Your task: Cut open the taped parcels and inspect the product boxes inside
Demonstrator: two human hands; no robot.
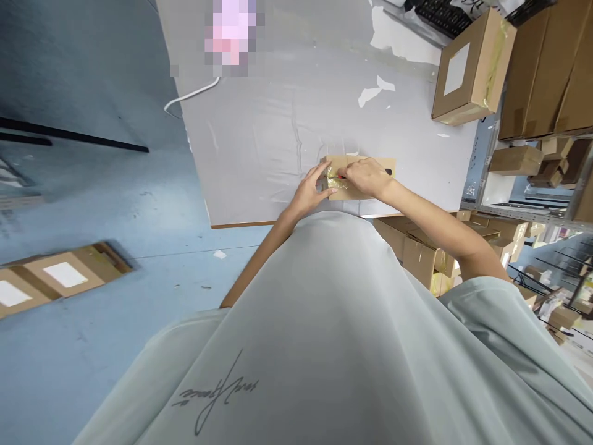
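Observation:
A small cardboard box (354,190) with shiny tape across its top lies near the front edge of the grey table. My left hand (309,190) grips its left end, thumb on the near side and fingers on the far side. Over the top of the box, my right hand (368,177) is closed, fingertips pointing left toward the tape. A small red bit (341,177) shows at those fingertips; the rest of it is hidden, so its kind cannot be made out. A dark spot (388,172) shows on the box's right part, beside my right wrist.
The grey table (250,154) has torn white patches and a white cable (192,97) at its left edge. A taped carton (472,68) stands at the back right, near a black keyboard (442,17). Cartons (419,253) sit below the right edge; others (69,272) lie on the blue floor.

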